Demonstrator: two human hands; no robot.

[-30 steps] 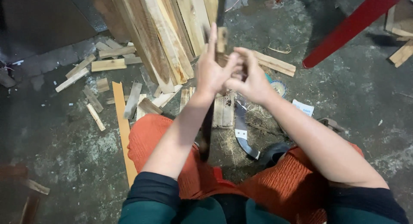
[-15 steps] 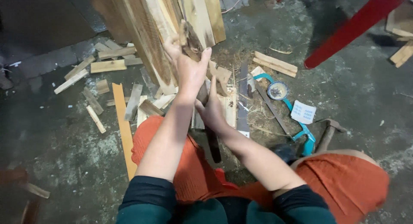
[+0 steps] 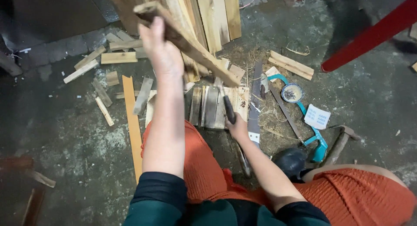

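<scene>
Your left hand [image 3: 161, 50] is raised, fingers clenched on a rough wooden stick [image 3: 186, 41] — your right hand [image 3: 238, 129] grips a dark-handled tool [image 3: 229, 111] over the floor [image 3: 78, 139].

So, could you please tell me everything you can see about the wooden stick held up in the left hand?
The wooden stick is a long, rough strip of pale brown timber, weathered and uneven along its edges, with a darker, chipped upper end. The left hand grips it near that upper end and holds it in the air, slanting down to the right. Its lower end hangs above the short planks lying on the concrete floor. Only the hand visibly touches it.
</scene>
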